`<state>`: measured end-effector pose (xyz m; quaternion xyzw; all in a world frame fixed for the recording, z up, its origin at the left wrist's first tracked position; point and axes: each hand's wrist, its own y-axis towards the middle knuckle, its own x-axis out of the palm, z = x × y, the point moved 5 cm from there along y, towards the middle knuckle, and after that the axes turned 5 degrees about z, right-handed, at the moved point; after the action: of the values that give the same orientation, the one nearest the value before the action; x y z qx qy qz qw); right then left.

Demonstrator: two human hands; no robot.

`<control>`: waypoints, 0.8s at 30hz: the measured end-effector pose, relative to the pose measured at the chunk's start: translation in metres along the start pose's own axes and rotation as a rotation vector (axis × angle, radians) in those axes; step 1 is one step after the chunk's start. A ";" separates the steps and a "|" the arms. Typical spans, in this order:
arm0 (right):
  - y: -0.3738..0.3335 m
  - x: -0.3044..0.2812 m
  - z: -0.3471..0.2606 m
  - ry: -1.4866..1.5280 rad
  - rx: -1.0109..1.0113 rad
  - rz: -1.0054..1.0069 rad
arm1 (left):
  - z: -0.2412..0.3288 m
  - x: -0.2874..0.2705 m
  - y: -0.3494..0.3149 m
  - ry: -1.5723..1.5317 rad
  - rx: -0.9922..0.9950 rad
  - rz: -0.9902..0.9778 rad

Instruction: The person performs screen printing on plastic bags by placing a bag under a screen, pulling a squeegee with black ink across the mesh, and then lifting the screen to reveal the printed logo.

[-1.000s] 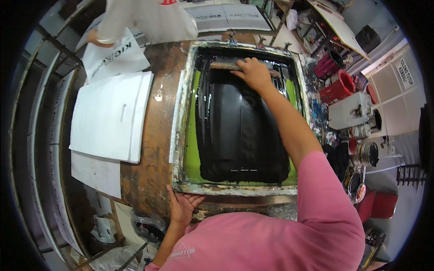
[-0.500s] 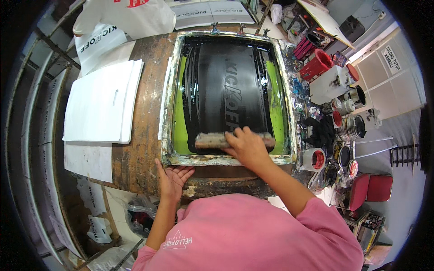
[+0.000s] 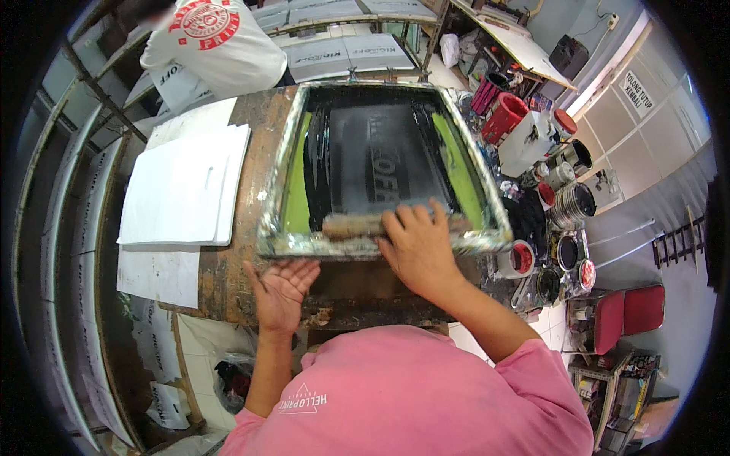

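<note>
A screen printing frame (image 3: 497,220) with black ink across its green-edged mesh (image 3: 296,199) is on the worktable, its near edge lifted and its far edge held by clamps. My right hand (image 3: 423,254) grips a wooden squeegee (image 3: 353,226), which lies crosswise at the near end of the mesh; its thumb is by the frame's near rim. Palm up with fingers apart, my left hand (image 3: 281,295) is just below the frame's near left corner. Whether its fingertips touch the rim cannot be made out. Pale lettering shows through the inked mesh.
Left of the frame, white sheets or bags (image 3: 179,186) lie stacked on the wooden table (image 3: 228,270). Paint cans and tubs (image 3: 522,258) crowd the right side. Another person in a white shirt (image 3: 220,45) is at the far left, near racks of printed bags (image 3: 350,55). A red chair (image 3: 642,310) stands right.
The frame's near edge has risen from the table. My right hand stays on the squeegee and my left hand remains palm up below the corner. The other person has shifted at the far left.
</note>
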<state>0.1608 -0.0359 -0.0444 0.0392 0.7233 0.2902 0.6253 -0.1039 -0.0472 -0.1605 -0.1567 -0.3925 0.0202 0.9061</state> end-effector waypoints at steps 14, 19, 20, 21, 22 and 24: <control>0.173 -0.119 0.047 -0.061 -0.059 0.426 | -0.038 0.015 0.070 2.230 0.546 0.156; 0.196 -0.126 0.060 -0.051 -0.071 0.381 | -0.044 0.023 0.072 2.224 0.497 0.114; 0.199 -0.128 0.061 -0.037 -0.101 0.381 | -0.039 0.032 0.073 2.118 0.494 0.110; 0.204 -0.130 0.063 -0.041 -0.110 0.371 | -0.032 0.047 0.074 2.016 0.596 0.107; 0.209 -0.131 0.065 -0.045 -0.117 0.360 | -0.026 0.058 0.075 1.959 0.600 0.107; 0.218 -0.138 0.064 -0.064 -0.182 0.398 | -0.005 0.088 0.081 1.659 0.830 0.074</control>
<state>0.1834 0.1105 0.1759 0.1337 0.6519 0.4708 0.5792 -0.0328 0.0429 -0.1257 0.2034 0.4254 0.0696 0.8791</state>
